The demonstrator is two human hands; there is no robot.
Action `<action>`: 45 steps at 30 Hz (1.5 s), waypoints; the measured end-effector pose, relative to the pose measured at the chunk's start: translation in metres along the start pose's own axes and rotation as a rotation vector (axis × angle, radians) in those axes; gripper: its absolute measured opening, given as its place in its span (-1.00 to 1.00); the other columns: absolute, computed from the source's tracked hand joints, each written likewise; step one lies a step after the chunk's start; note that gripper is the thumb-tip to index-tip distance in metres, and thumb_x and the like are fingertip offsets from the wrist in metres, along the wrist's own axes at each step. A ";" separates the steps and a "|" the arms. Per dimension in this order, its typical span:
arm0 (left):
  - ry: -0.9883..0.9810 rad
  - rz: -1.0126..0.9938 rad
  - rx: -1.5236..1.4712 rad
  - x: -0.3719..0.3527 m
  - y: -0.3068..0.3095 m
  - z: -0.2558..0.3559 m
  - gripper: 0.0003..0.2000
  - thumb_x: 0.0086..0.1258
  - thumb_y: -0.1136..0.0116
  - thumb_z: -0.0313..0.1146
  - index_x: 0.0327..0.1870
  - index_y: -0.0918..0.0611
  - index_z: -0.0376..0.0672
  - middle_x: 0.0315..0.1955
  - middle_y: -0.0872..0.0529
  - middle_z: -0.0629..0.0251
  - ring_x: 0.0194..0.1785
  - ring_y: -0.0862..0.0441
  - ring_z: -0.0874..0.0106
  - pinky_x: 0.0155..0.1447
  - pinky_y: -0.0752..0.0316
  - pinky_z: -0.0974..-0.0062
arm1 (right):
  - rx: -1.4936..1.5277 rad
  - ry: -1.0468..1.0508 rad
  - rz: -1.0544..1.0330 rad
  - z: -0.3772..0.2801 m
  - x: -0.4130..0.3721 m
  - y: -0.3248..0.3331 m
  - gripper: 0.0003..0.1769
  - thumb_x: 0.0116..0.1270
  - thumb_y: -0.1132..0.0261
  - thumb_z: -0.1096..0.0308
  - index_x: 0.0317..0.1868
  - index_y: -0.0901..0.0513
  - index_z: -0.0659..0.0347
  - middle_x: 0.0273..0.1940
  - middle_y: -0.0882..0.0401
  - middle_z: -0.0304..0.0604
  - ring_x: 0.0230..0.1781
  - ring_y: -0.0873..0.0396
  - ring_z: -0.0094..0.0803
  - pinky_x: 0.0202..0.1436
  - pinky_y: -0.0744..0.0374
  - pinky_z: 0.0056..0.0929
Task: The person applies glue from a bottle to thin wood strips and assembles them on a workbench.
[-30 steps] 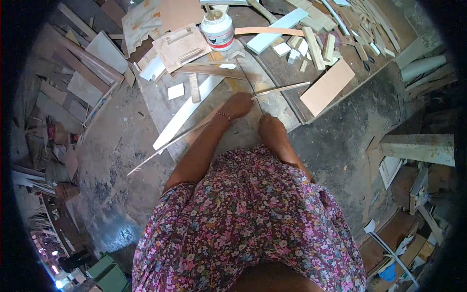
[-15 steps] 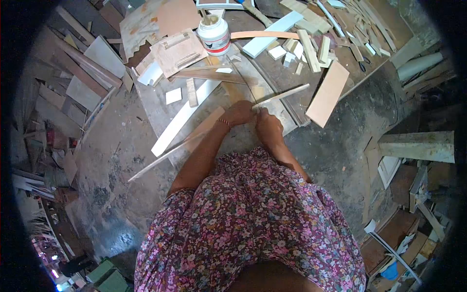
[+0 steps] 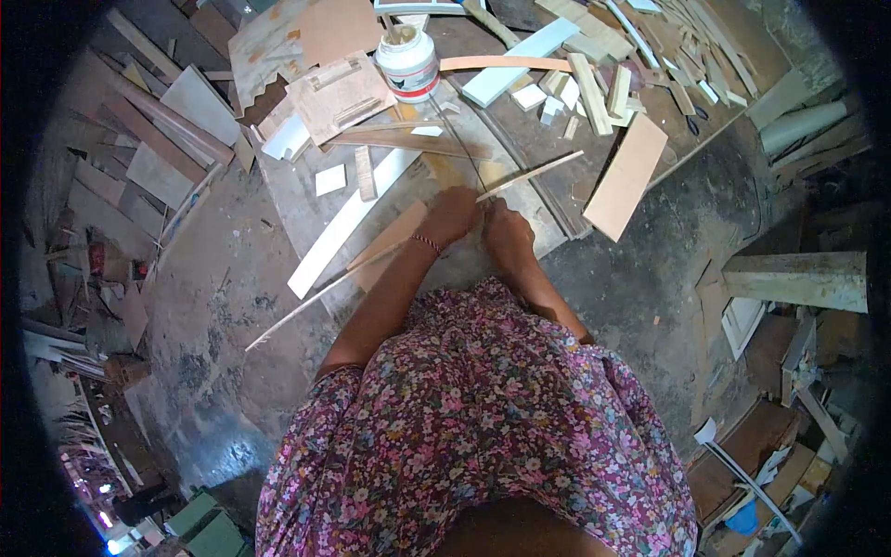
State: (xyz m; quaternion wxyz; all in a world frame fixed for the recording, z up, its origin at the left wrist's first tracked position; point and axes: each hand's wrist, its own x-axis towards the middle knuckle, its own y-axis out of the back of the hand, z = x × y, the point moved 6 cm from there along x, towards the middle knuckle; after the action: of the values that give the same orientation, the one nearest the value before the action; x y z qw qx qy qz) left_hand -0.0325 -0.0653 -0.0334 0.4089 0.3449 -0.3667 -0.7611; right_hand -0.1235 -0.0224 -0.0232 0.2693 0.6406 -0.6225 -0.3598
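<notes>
A long thin wooden strip (image 3: 534, 174) runs slantwise across the near edge of the table. My left hand (image 3: 448, 215) is closed around it, and a length of the strip sticks out past my left wrist toward the lower left. Close beside it, my right hand (image 3: 509, 230) is curled shut with its fingertips at the strip; anything else inside those fingers is hidden. Under and left of my left hand lie a brown wood panel (image 3: 382, 255) and a long white board (image 3: 348, 230). A short wood block (image 3: 366, 173) rests across the white board.
An open white tub (image 3: 408, 67) with a stick in it stands on the table (image 3: 297, 213). Wood offcuts (image 3: 594, 97) crowd the right side, near a tan rectangular board (image 3: 626, 181) overhanging the edge. Dark-handled pliers or scissors (image 3: 694, 119) lie far right. Scrap wood leans at left.
Both hands have moved slightly left and away from me. The strip has shifted with them, its right end moving a little left and up.
</notes>
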 end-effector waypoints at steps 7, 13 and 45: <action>-0.041 0.075 0.039 0.008 0.001 -0.011 -0.76 0.05 0.04 -0.30 -0.45 -0.53 -0.34 -0.41 -0.53 -0.10 -0.25 -0.49 0.09 -0.11 -0.35 0.23 | 0.001 0.046 0.007 0.003 -0.007 0.001 -0.75 0.18 0.10 0.27 -0.35 -0.36 0.30 -0.51 -0.48 0.20 -0.43 -0.48 0.11 -0.37 -0.41 -0.05; -0.036 0.021 0.020 0.010 0.006 -0.022 -0.75 0.03 0.04 -0.31 -0.44 -0.52 -0.36 -0.37 -0.52 -0.10 -0.21 -0.47 0.08 -0.09 -0.34 0.25 | -0.058 0.029 -0.024 0.006 -0.026 0.003 -0.73 0.18 0.12 0.27 -0.34 -0.38 0.31 -0.49 -0.48 0.20 -0.40 -0.48 0.10 -0.33 -0.43 -0.07; 0.045 0.058 0.049 -0.007 0.011 -0.011 -0.77 0.05 0.07 -0.33 -0.42 -0.52 -0.34 -0.41 -0.53 -0.09 -0.26 -0.48 0.05 -0.12 -0.35 0.21 | -0.100 0.111 -0.023 -0.009 0.011 -0.017 -0.74 0.17 0.10 0.28 -0.36 -0.41 0.31 -0.48 -0.49 0.17 -0.38 -0.50 0.02 -0.34 -0.46 -0.13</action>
State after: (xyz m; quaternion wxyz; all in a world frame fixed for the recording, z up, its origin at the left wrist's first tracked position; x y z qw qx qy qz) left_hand -0.0165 -0.0667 -0.0275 0.4304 0.3610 -0.3859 -0.7318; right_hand -0.1066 -0.0326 -0.0330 0.3309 0.6527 -0.5803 -0.3574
